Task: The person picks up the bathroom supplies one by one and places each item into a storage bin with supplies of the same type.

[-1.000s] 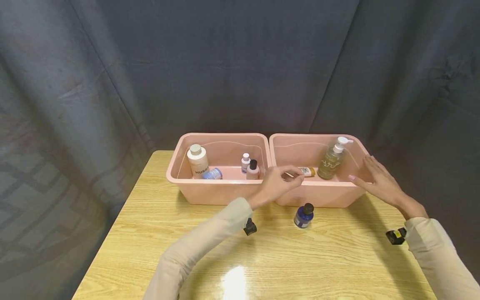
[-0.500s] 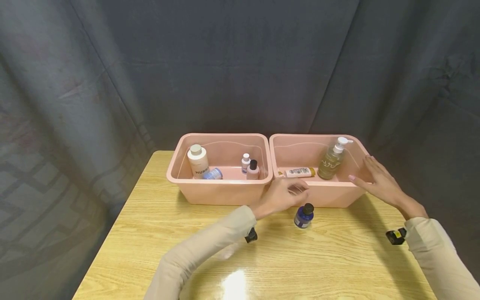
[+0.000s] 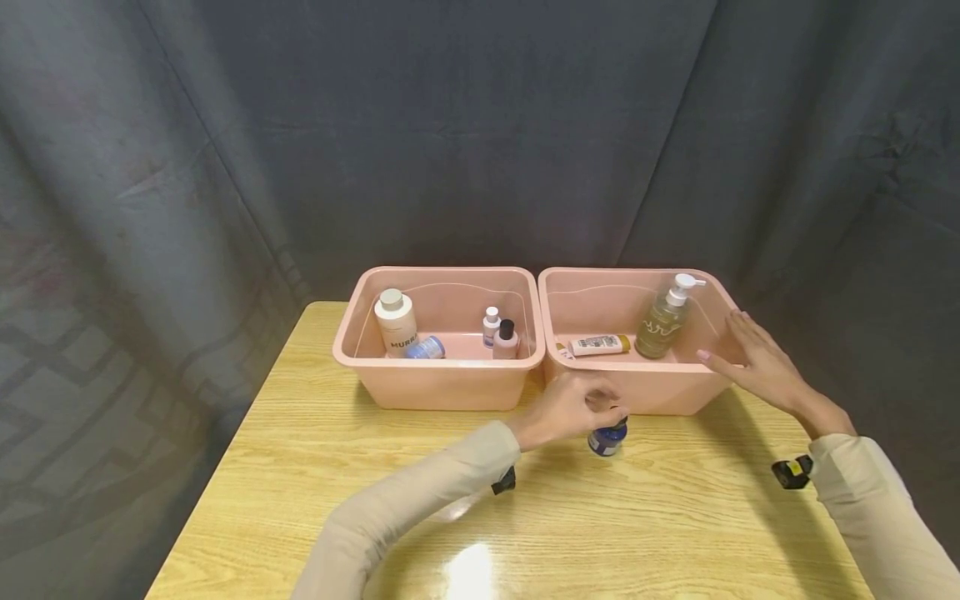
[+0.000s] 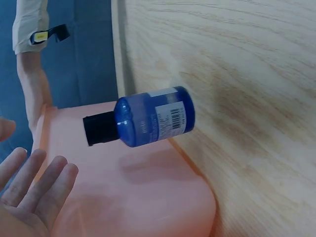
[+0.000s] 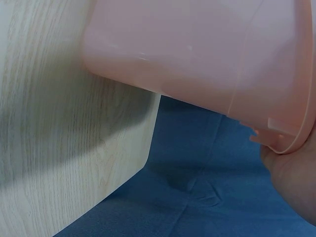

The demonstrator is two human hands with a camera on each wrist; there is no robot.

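A small dark-blue bottle with a black cap stands on the table in front of the right pink bin. My left hand hovers at its cap, overlapping it in the head view. From the left wrist, the fingers look spread and relaxed, with a gap between them and the blue bottle. My right hand rests on the right end of that bin's rim, fingers extended and thumb at the front corner. Inside the bin are a pump bottle and a white tube with a gold cap.
Beside it sits a second pink bin, holding a large white bottle, a blue-labelled container lying down and two small bottles. Part of another tube shows behind the right bin's front rim. A grey curtain hangs behind.
My left hand has come out of the right bin, over its front rim, and down to the blue bottle's cap. The white tube now shows fully. My right hand stays put.
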